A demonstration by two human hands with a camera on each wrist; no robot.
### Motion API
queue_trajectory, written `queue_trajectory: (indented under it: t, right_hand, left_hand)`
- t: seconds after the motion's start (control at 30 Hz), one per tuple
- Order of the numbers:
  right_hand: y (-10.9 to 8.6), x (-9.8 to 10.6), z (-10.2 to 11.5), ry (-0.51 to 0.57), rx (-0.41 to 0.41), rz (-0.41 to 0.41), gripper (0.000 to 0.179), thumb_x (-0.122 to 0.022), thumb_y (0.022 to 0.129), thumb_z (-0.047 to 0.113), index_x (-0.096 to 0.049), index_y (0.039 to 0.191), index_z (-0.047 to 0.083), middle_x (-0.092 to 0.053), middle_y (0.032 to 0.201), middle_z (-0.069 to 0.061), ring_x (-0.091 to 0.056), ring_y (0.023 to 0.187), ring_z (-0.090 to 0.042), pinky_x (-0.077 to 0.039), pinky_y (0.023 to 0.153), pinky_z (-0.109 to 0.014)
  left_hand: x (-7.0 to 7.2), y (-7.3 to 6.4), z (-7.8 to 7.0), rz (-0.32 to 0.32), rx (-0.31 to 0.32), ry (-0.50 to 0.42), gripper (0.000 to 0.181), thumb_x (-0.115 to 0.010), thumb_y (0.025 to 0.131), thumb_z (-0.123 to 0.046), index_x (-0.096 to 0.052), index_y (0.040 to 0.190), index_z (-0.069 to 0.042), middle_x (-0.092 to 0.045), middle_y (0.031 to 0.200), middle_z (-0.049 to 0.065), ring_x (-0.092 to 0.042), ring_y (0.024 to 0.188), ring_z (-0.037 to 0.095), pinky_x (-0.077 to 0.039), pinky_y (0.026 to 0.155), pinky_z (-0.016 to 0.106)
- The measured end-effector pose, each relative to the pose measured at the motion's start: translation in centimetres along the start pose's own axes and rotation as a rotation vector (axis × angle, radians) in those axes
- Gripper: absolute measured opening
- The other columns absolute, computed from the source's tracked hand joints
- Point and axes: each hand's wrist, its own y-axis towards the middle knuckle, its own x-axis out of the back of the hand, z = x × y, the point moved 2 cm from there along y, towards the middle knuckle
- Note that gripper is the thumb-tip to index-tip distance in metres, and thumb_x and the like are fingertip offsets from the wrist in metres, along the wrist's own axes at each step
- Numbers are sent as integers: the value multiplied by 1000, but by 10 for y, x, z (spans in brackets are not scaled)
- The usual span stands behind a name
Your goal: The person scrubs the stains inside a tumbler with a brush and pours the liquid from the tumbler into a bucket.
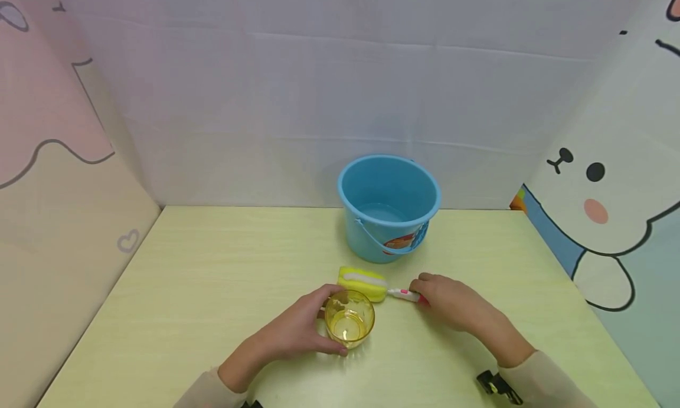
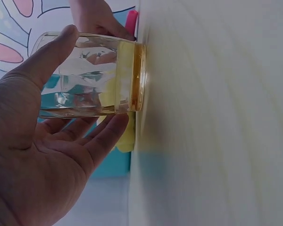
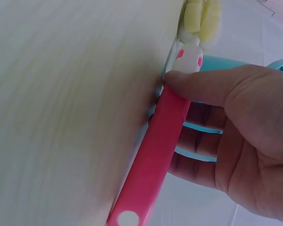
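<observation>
An amber-tinted clear glass [image 1: 349, 322] stands upright on the table, its base right at the tabletop in the left wrist view. My left hand [image 1: 294, 331] holds it from the left side, thumb on the near side and fingers round the far side. Just behind the glass lies a sponge bottle brush with a yellow-and-white head [image 1: 366, 284]. Its pink-and-white handle [image 3: 155, 141] points right, where my right hand [image 1: 451, 302] grips it between thumb and fingers. In the right wrist view, the handle's end with a hole extends past the hand.
Behind the brush, near the table's back edge, a blue bucket [image 1: 363, 234] stands upright with its handle hanging down in front. A pale wooden tabletop [image 1: 228, 266] lies under everything. A white cloth wall [image 1: 239, 113] rises at the back, with cartoon-printed panels on both sides.
</observation>
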Motion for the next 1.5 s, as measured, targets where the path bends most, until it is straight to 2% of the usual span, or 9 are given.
queue_trajectory:
  t: [0.1, 0.3, 0.5, 0.77, 1.0, 1.13, 1.23, 1.37, 1.5]
  right_hand:
    - [0, 1, 0, -10, 18, -20, 14, -79, 95, 6, -71, 103, 14, -61, 92, 6, -58, 79, -12, -58, 72, -36]
    - [-2, 6, 0, -61, -7, -41, 14, -79, 96, 9, -73, 106, 16, -70, 97, 5, -64, 82, -15, -60, 73, -38]
    - [-7, 16, -3, -104, -9, -107, 16, -79, 95, 7, -76, 110, 14, -76, 101, 2, -71, 85, -20, -61, 73, -41]
    - [-15, 37, -6, -154, -48, -153, 25, -84, 90, 6, -77, 111, 18, -76, 96, 5, -72, 82, -19, -60, 66, -37]
    - [-28, 62, -1, -223, -67, -229, 33, -88, 85, 6, -78, 113, 19, -78, 97, 3, -74, 84, -21, -58, 59, -35]
    - [-38, 75, 2, -275, -17, -318, 37, -89, 83, 3, -78, 116, 16, -78, 101, 0, -75, 89, -25, -61, 65, -40]
    - [-45, 84, 4, -318, 41, -396, 43, -90, 79, -2, -78, 118, 12, -78, 103, -3, -75, 93, -29, -63, 75, -46]
    - [-51, 94, 9, -370, 121, -494, 53, -93, 71, -7, -77, 119, 10, -77, 105, -8, -74, 95, -33, -63, 76, -51]
    - [-53, 102, 14, -394, 200, -545, 58, -94, 67, -10, -77, 119, 8, -76, 105, -11, -73, 95, -34, -63, 77, -51]
  left_hand:
    - [0, 0, 0, -8, 2, 5, 90, -101, 73, -30, -51, 147, -14, -60, 141, -2, -58, 129, 22, -53, 104, 35]
    - [-1, 0, 0, -27, 6, 27, 91, -101, 73, -31, -51, 147, -13, -60, 141, -3, -59, 127, 21, -54, 102, 35]
    - [0, 0, 0, -32, 1, 31, 91, -101, 73, -32, -51, 147, -13, -61, 139, -1, -60, 124, 22, -54, 101, 35]
    - [-1, 0, 0, -28, -1, 28, 90, -101, 74, -31, -51, 147, -15, -62, 137, -5, -60, 124, 20, -53, 102, 35]
    - [-1, -1, -1, -29, -4, 19, 89, -101, 74, -31, -52, 146, -15, -63, 137, -1, -60, 124, 20, -53, 103, 36]
    - [-1, -1, -2, -29, -2, 21, 90, -101, 74, -32, -51, 147, -14, -63, 137, 0, -60, 124, 20, -53, 103, 36]
    - [-1, -1, -1, -27, -2, 24, 91, -100, 74, -32, -51, 148, -13, -63, 138, 1, -60, 124, 20, -53, 103, 36]
    - [-1, -1, -2, -28, 7, 38, 91, -100, 74, -33, -51, 148, -13, -62, 139, 0, -60, 125, 20, -53, 103, 37]
    - [0, -2, -3, -32, 22, 50, 92, -100, 75, -35, -50, 149, -14, -61, 139, -2, -60, 125, 20, -52, 104, 39]
